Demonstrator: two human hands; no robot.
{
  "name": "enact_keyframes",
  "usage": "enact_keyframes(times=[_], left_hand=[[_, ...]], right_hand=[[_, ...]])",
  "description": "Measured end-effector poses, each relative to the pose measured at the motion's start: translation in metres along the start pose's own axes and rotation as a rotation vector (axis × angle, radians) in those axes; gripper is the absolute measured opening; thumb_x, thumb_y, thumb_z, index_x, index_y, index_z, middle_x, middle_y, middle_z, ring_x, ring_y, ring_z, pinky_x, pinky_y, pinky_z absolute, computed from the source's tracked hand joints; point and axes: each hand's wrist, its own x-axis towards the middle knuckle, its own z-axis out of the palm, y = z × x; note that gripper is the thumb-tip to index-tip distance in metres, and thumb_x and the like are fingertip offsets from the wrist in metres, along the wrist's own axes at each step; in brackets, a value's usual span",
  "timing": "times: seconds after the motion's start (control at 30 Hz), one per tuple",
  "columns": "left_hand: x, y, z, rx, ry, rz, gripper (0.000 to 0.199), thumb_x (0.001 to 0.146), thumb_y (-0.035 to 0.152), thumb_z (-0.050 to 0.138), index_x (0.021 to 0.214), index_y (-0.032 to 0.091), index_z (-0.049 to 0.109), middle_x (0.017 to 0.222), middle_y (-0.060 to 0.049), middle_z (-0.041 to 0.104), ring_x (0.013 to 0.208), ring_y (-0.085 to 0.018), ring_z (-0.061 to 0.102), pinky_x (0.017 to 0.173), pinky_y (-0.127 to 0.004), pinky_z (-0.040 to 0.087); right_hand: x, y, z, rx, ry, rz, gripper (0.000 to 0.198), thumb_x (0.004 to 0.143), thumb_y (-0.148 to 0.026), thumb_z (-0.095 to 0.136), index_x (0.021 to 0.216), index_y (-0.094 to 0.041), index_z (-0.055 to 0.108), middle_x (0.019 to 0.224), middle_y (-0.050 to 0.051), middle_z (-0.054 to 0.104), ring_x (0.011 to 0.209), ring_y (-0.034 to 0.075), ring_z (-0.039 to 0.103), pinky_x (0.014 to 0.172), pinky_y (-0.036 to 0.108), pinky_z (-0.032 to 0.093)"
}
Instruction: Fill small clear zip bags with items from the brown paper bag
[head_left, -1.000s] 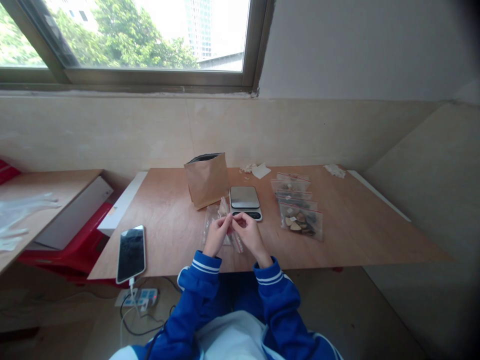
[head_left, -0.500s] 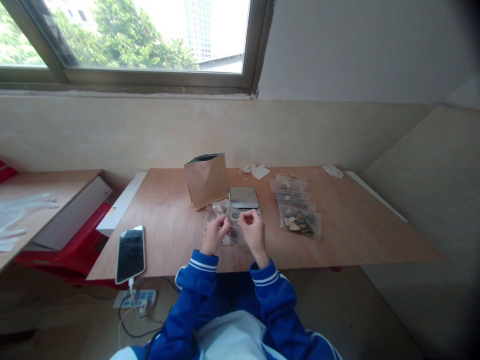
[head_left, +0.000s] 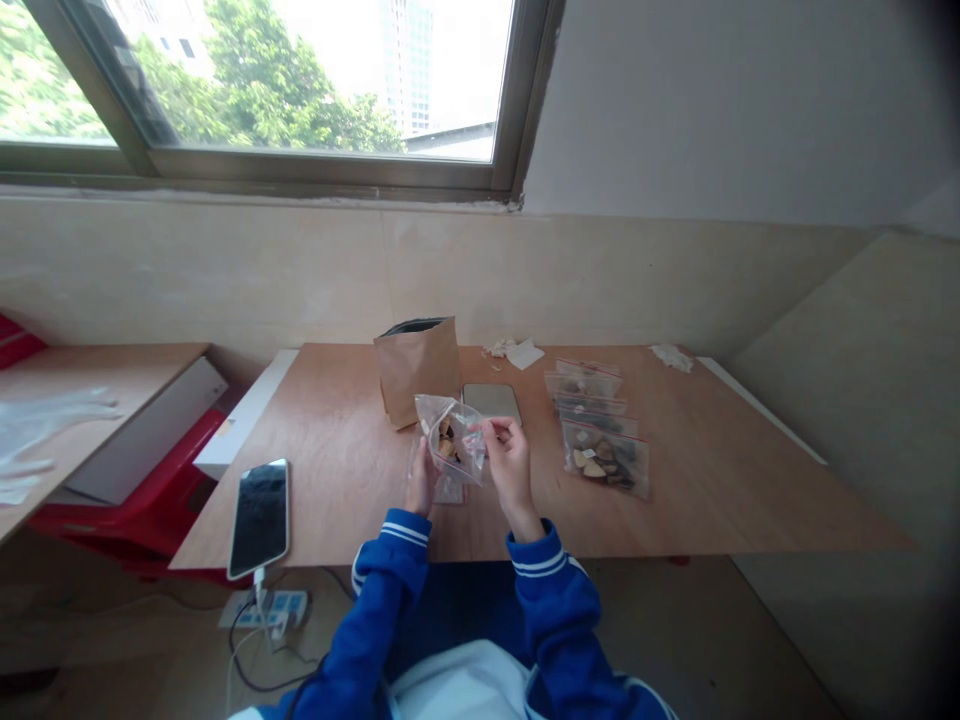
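Note:
A clear plastic zip bag (head_left: 466,462) is held between my two hands above the table, its mouth spread apart. Dark and pale dried slices show inside it. My left hand (head_left: 423,480) is closed around the bag's left side. On the right, my right hand (head_left: 508,458) pinches the rim between thumb and fingers. Beneath them another clear bag (head_left: 451,492) lies partly hidden on the wood. Just behind stand an open brown paper bag (head_left: 417,368) and a flat silver scale (head_left: 492,401), whose front is covered by my hands.
Several filled zip bags (head_left: 606,462) lie in an overlapping row to the right. A phone (head_left: 259,520) on a charging cable rests at the table's (head_left: 337,500) left front edge. White scraps (head_left: 523,353) sit at the back, and a plastic glove (head_left: 52,420) lies on the left table.
The zip bag has been raised and tilted, and its mouth is now spread. My left hand has shifted from a pinch at the top to the bag's side. The view has moved slightly.

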Motion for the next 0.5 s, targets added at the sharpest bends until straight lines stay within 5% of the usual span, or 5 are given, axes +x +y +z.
enact_keyframes(times=[0.17,0.33,0.5], left_hand=[[0.013,-0.014,0.002,-0.174,0.018,-0.104,0.081,0.084,0.074,0.023,0.116,0.011,0.062,0.105,-0.016,0.07,0.099,-0.028,0.066,0.084,-0.042,0.053],[0.025,-0.018,0.002,-0.205,0.057,-0.121,0.066,0.084,0.07,0.04,0.109,0.015,0.067,0.104,-0.013,0.072,0.102,-0.029,0.066,0.087,-0.041,0.054],[0.029,-0.021,-0.005,-0.268,0.087,-0.076,0.062,0.086,0.066,0.041,0.107,0.013,0.066,0.105,-0.013,0.072,0.103,-0.028,0.066,0.088,-0.041,0.054]], right_hand=[[-0.002,0.03,0.008,-0.101,0.002,0.001,0.038,0.083,-0.056,0.058,0.094,-0.02,0.052,0.092,0.009,0.068,0.084,0.022,0.068,0.073,0.036,0.057],[-0.008,0.024,0.005,-0.488,0.121,-0.339,0.033,0.09,-0.04,0.054,0.116,-0.021,0.05,0.118,0.014,0.055,0.106,0.024,0.057,0.089,0.043,0.051],[-0.006,0.008,0.013,-0.639,-0.146,-0.494,0.025,0.094,-0.019,0.04,0.105,-0.022,0.062,0.106,0.01,0.058,0.106,0.023,0.055,0.098,0.043,0.046]])
